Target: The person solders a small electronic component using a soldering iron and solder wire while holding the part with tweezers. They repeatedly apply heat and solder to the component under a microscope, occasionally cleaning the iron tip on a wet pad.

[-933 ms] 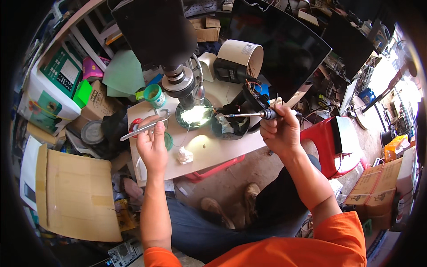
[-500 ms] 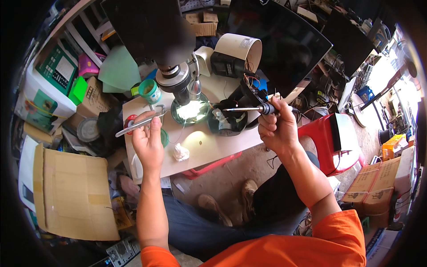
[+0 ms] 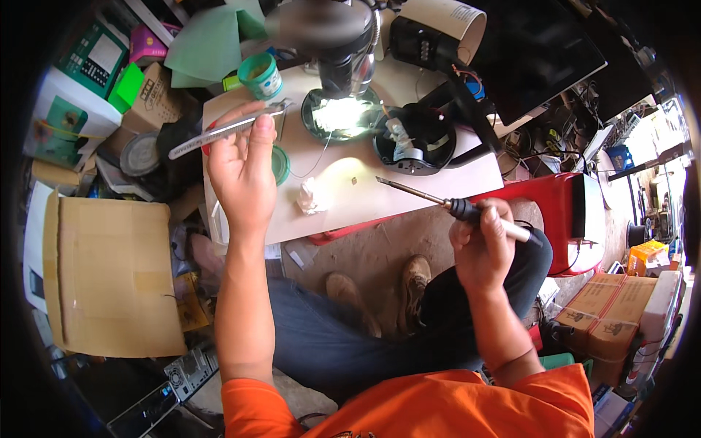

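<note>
Gripping soldering iron point(image 3: 461, 209) in right hand point(image 3: 485, 252), just lowered to near-right side of microscope point(image 3: 337, 77). Pinching tweezers point(image 3: 212, 136) in left hand point(image 3: 242, 175), near-left of microscope. Likely means no contact beneath it now.

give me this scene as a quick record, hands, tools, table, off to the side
left hand: the left hand grips silver tweezers between thumb and fingers
right hand: the right hand holds a soldering iron, tip pointing left
on table: green tub, green lid and crumpled white tissue on the pale table
lighting: very bright patch below a microscope-like instrument; details there washed out
left side: large cardboard piece
</note>
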Available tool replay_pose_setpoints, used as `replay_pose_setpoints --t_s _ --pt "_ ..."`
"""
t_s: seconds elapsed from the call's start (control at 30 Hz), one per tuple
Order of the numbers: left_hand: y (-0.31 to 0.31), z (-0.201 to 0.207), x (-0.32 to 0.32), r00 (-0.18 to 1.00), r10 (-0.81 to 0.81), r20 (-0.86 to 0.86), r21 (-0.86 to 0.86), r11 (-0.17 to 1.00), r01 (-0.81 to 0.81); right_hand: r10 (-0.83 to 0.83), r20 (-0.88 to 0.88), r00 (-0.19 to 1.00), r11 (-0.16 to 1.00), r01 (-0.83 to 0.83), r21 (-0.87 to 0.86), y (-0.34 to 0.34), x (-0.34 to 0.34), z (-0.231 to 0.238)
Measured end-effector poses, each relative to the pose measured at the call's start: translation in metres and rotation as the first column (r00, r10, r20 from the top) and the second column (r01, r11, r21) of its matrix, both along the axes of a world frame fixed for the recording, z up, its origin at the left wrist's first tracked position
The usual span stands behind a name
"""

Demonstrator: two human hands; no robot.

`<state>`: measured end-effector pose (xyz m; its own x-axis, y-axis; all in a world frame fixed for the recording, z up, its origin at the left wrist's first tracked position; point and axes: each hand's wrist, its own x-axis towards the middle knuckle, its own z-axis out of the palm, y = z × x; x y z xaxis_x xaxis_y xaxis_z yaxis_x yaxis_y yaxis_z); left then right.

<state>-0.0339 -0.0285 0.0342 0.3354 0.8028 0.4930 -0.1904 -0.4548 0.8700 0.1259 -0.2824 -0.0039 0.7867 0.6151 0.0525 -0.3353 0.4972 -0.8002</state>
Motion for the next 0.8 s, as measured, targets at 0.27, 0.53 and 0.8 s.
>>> replay_pose_setpoints --t_s 0.27,0.53,0.8 --pt "-0.004 -0.006 0.006 0.999 -0.047 0.025 0.014 0.999 0.046 -0.043 -0.161 0.986 0.999 0.044 0.004 0.015 -0.047 -0.048" --pt "0.001 -0.009 0.003 0.998 -0.046 0.032 0.002 0.999 0.046 -0.021 -0.043 0.999 1.0 0.02 -0.008 0.024 -0.06 -0.068" --pt "0.0 -0.011 0.005 0.997 -0.074 0.033 -0.018 0.997 0.075 -0.02 -0.019 1.0 0.999 0.019 -0.045 0.032 -0.062 -0.087"
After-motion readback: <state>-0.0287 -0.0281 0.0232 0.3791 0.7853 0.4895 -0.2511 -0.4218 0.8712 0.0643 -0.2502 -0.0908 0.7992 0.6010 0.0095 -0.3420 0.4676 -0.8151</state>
